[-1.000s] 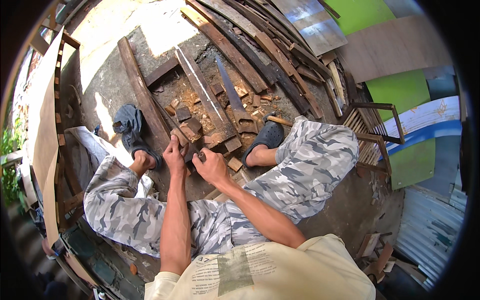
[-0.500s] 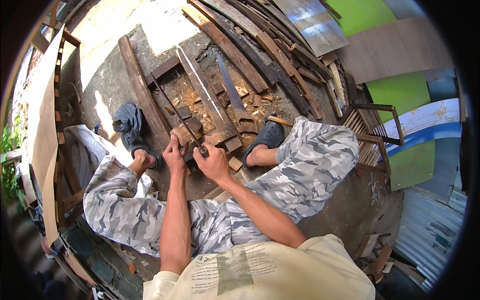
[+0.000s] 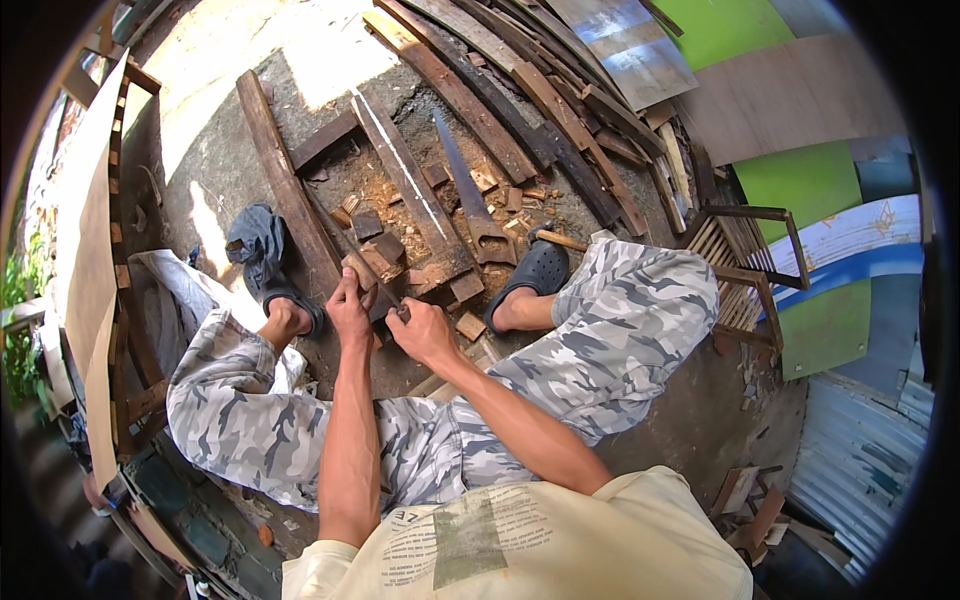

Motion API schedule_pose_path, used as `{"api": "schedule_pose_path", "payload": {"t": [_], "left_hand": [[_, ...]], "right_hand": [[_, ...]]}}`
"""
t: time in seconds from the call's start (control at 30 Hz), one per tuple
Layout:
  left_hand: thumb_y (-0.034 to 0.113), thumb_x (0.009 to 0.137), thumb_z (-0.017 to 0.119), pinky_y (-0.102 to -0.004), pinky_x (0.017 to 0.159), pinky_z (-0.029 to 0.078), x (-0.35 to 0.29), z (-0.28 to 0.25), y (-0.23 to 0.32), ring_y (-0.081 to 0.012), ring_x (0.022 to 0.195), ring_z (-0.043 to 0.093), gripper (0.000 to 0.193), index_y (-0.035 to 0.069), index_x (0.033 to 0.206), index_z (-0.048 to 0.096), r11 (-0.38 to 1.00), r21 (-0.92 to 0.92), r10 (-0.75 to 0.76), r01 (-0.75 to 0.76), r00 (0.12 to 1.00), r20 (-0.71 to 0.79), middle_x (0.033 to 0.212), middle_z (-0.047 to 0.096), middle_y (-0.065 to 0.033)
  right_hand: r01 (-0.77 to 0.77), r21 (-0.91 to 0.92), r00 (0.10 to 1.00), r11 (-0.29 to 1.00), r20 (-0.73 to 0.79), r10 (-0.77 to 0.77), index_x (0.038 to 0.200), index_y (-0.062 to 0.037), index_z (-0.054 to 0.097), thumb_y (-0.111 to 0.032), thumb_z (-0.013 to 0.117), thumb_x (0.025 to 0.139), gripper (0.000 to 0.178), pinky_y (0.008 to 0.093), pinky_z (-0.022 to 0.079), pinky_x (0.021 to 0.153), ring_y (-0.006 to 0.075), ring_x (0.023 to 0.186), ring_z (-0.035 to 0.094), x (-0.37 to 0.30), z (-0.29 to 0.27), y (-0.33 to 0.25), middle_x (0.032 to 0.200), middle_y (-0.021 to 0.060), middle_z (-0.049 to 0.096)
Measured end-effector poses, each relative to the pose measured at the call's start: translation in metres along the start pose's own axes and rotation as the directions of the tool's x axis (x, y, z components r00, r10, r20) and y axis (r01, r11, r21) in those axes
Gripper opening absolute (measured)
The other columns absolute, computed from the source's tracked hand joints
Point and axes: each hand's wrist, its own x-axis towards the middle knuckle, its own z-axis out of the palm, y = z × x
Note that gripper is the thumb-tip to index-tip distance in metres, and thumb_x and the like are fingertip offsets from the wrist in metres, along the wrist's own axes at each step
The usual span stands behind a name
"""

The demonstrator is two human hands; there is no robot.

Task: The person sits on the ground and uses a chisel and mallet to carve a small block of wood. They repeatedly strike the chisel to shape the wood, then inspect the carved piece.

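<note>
My left hand (image 3: 349, 312) is closed round a small brown wood block (image 3: 359, 268), in front of my body between the knees. Just beside it, my right hand (image 3: 421, 331) grips the near end of a long, thin, dark blade-like tool (image 3: 338, 232). The tool slants away to the far left, passing by the block; whether it touches the block I cannot tell. My fingers hide its handle. Beyond the hands, several wood offcuts (image 3: 384, 250) lie among chips. A handsaw (image 3: 465, 185) rests on the ground to their right, its handle toward me.
A plank with a white stripe (image 3: 400, 165) and a dark beam (image 3: 285, 185) lie ahead. Long boards (image 3: 460, 95) are piled at the far right. A wooden handle (image 3: 562, 240) rests by my right shoe (image 3: 540, 272). A slatted wooden frame (image 3: 740, 260) stands at the right.
The long dark tool has swung lower and toward the left, its far part now alongside the dark beam. My right hand has shifted slightly; my left stays at the block.
</note>
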Motion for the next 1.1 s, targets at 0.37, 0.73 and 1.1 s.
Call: {"api": "schedule_pose_path", "payload": {"t": [0.37,0.73,1.1], "left_hand": [[0.036,0.100,0.062,-0.0319,0.079,0.060,-0.002,0.001,-0.002,-0.0169,0.091,0.066,0.043,-0.006,0.106,0.069,1.000,-0.003,0.028,-0.028,1.000,-0.002,0.102,0.068,-0.0094],[0.038,0.100,0.061,-0.0311,0.078,0.059,-0.002,0.001,-0.001,-0.0157,0.091,0.066,0.045,-0.005,0.108,0.069,1.000,-0.022,0.008,-0.009,1.000,-0.017,0.102,0.068,-0.0081],[0.040,0.099,0.061,-0.0325,0.080,0.059,-0.001,-0.002,-0.003,-0.0153,0.093,0.065,0.045,-0.003,0.108,0.069,1.000,-0.001,0.016,-0.016,1.000,-0.013,0.101,0.068,-0.0053]], "right_hand": [[-0.058,0.003,0.998,0.998,0.037,0.058,0.084,0.0041,0.062,-0.030,0.062,0.085,0.034,0.0512,0.051,0.066,0.0475,0.071,0.066,0.003,-0.002,0.000,0.070,0.0294,0.063],[-0.011,-0.018,1.000,1.000,-0.006,0.011,0.085,0.0054,0.064,-0.029,0.064,0.086,0.034,0.0485,0.049,0.061,0.0457,0.066,0.065,0.001,0.000,-0.001,0.065,0.0264,0.061],[0.036,0.064,0.998,0.997,-0.061,-0.032,0.083,0.0041,0.064,-0.027,0.063,0.090,0.032,0.0458,0.049,0.058,0.0429,0.062,0.064,0.003,0.001,-0.003,0.062,0.0233,0.061]]}}
